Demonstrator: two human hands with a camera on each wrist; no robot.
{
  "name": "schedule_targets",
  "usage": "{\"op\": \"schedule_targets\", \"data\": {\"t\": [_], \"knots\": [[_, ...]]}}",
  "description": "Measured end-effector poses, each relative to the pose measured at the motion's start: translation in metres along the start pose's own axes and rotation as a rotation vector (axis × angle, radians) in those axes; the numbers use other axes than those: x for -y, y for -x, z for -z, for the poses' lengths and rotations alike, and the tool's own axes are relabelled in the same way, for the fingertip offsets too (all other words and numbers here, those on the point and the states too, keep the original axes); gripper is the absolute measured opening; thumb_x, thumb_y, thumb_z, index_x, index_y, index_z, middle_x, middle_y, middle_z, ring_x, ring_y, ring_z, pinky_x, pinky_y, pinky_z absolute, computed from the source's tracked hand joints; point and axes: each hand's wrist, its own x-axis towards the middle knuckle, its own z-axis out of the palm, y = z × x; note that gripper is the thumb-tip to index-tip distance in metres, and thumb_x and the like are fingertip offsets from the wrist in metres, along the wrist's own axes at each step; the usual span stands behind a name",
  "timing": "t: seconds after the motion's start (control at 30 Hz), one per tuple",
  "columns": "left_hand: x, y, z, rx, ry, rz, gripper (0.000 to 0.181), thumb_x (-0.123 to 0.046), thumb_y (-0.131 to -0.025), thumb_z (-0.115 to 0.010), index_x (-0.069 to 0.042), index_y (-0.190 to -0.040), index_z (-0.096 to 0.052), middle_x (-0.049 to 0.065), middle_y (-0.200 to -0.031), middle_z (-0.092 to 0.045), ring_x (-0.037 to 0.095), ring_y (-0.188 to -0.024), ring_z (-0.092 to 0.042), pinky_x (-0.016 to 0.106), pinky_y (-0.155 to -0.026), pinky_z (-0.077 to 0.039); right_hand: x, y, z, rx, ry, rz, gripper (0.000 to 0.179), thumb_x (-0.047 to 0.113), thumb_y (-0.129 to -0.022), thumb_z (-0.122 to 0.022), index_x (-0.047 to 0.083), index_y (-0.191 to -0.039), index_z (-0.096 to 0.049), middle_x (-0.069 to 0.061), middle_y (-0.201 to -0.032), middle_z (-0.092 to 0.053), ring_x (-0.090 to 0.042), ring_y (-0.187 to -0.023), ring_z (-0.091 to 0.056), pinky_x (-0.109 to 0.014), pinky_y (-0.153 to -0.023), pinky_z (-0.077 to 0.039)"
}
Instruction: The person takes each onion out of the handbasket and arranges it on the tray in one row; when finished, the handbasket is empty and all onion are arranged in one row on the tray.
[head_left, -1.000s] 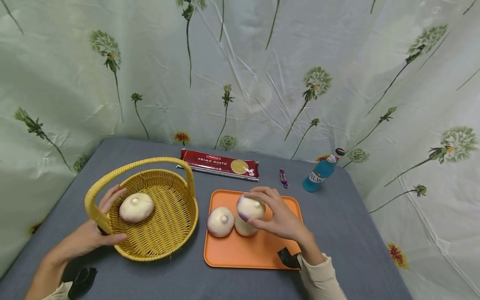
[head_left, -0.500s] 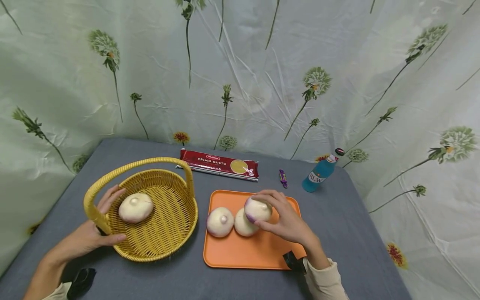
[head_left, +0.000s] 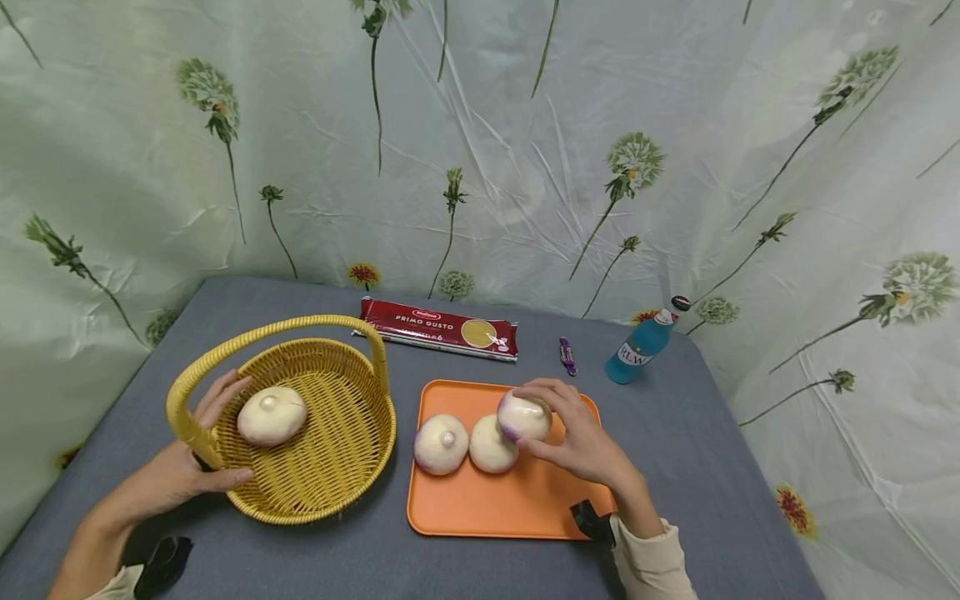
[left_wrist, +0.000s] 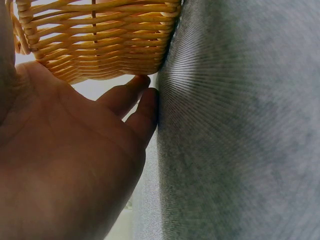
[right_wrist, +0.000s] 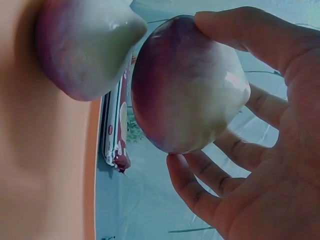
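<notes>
Turnip pinched in grip of right hand; only right wrist view bares gap above tray.

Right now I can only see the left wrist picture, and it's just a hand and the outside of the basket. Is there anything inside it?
Observer: Yes, one turnip lies inside the basket.
Operator: Cool! And what's happening over on the other side?
Observer: The right hand is holding a second turnip above an orange tray.
Operator: Is anything sitting on the orange tray?
Observer: Yes, a third turnip and a fourth turnip sit on it side by side.
</notes>
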Motion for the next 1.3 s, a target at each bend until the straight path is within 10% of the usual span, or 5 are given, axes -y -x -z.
{"op": "schedule_targets", "data": {"t": [1.3], "knots": [[-0.003, 0.0, 0.0, -0.012, 0.017, 0.02, 0.113, 0.008, -0.073, -0.079, -0.011, -0.162, -0.011, -0.007, -0.167, 0.009, -0.01, -0.144, 0.003, 0.001, -0.098, -0.013, -0.02, 0.005, 0.01, 0.039, 0.103, -0.152, 0.053, 0.027, -0.08, -0.084, 0.018, -0.126, -0.06, -0.006, -0.125, -0.052, -0.028, -0.116, -0.047, -0.053, -0.092, -0.045]]}}
